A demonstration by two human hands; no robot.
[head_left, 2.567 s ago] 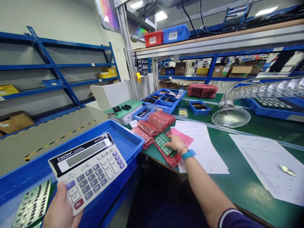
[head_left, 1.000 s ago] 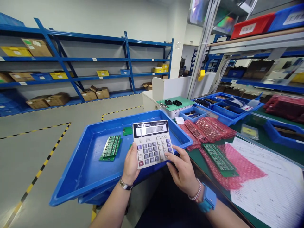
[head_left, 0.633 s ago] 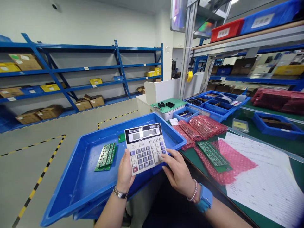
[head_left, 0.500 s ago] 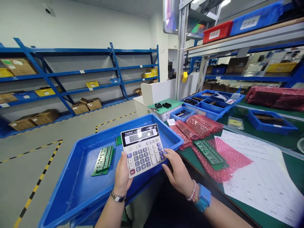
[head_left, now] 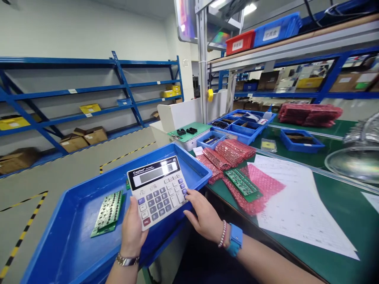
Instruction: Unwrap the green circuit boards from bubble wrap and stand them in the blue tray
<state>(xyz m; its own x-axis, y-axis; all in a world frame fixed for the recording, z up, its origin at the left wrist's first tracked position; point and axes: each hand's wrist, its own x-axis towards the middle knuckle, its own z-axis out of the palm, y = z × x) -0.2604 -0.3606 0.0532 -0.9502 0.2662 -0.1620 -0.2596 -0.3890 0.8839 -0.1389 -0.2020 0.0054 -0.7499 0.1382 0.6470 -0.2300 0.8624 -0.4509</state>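
A white desktop calculator (head_left: 158,193) is held tilted over the blue tray (head_left: 66,205), with dark digits at the right end of its display. My left hand (head_left: 132,228) grips its lower left corner; the fingers behind it are hidden. At the calculator's right edge, my right hand (head_left: 204,211) has its fingers stretched out and touching beside the purple keys, the thumb apart below. Green circuit boards (head_left: 108,213) lie stacked in the tray, left of the calculator. Another green circuit board (head_left: 242,184) rests on pink bubble wrap (head_left: 266,187) on the bench to the right.
Printed sheets (head_left: 302,209) cover part of the green bench (head_left: 340,193). Behind are rolled bubble-wrap packs (head_left: 233,152), blue parts bins (head_left: 245,128) and a round clear lamp-like cover (head_left: 352,163). A metal post (head_left: 203,71) rises at the bench. Blue shelves (head_left: 127,90) stand left.
The view has swung to the right, so everything sits further left in it. Both hands stay at the calculator, and the display shows similar digits.
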